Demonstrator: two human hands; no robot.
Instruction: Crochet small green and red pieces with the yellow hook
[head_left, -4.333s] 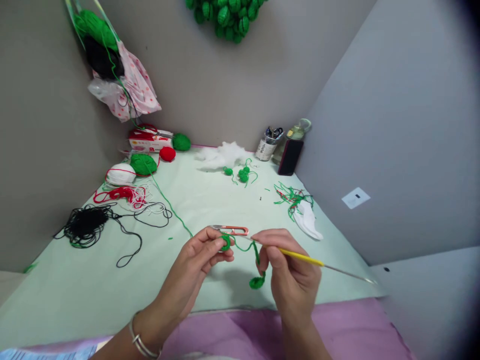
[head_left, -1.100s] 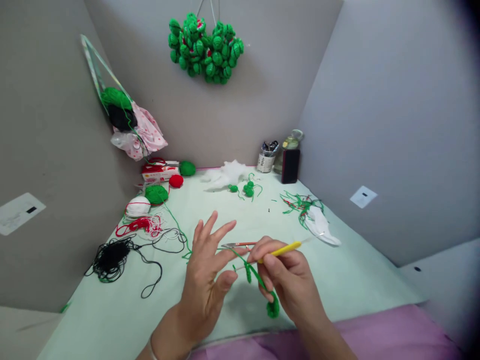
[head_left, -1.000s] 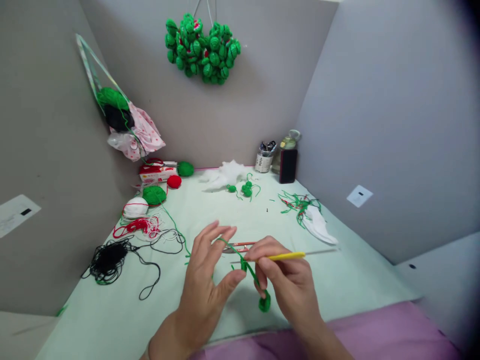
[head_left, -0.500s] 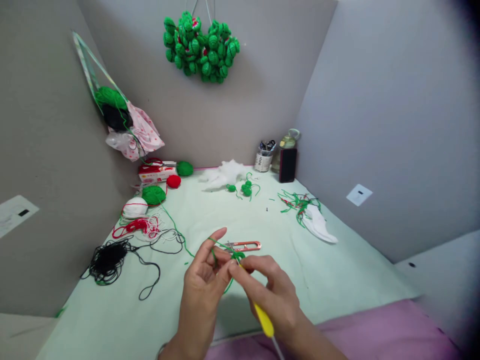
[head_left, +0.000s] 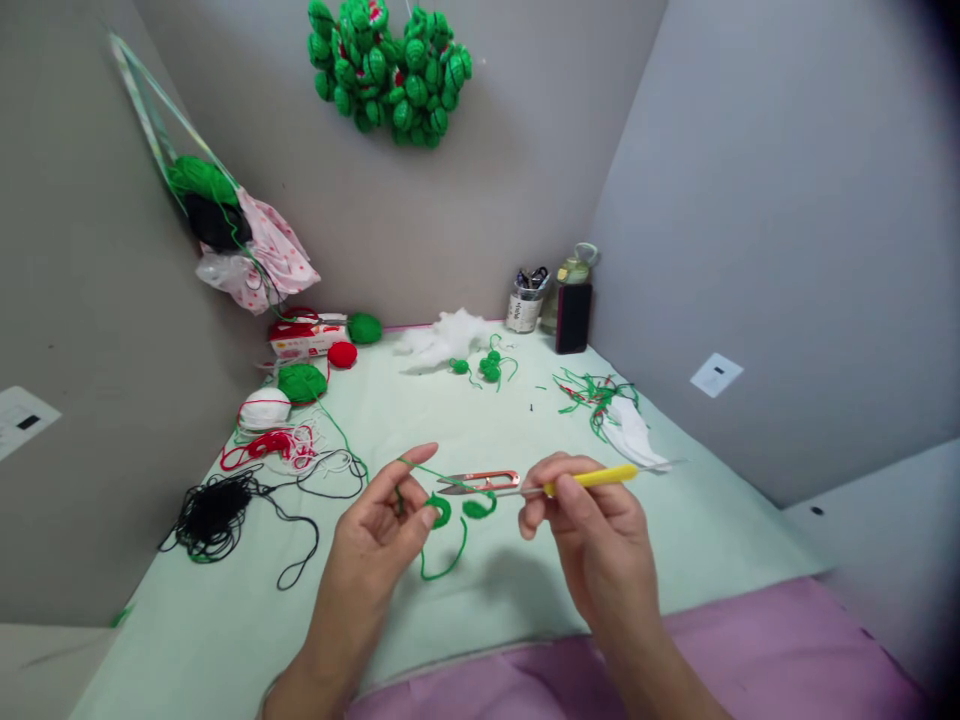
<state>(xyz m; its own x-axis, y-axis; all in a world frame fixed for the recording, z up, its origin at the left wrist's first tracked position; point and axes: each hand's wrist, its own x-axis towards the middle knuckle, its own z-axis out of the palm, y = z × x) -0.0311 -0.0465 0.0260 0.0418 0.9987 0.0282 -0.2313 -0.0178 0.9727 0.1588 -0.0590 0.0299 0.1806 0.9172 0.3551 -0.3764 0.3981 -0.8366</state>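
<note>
My left hand (head_left: 379, 525) pinches a small green crochet piece (head_left: 441, 512) between thumb and fingers, with green yarn running over its raised index finger. My right hand (head_left: 600, 530) is closed around a crochet hook (head_left: 596, 480) with a yellow handle, its metal shaft pointing left. Near the hook's tip is a curled bit of green crochet (head_left: 480, 506); whether it joins the piece in my left hand I cannot tell. Below hangs a loose green yarn tail (head_left: 454, 568). Orange-handled thread snips (head_left: 491, 480) lie on the table just behind the hook.
Left on the table are tangled black yarn (head_left: 217, 510), a white ball (head_left: 264, 409), green yarn (head_left: 302, 382) and a red ball (head_left: 342, 355). White stuffing (head_left: 450, 335) and small green pieces (head_left: 490, 366) lie behind. Yarn scraps (head_left: 592, 390) and a phone (head_left: 574, 318) are at right.
My right hand has drawn away to the right and turned the hook from steeply downward to nearly level. My left hand has shifted slightly left, still pinching the green piece. The view has tilted a little.
</note>
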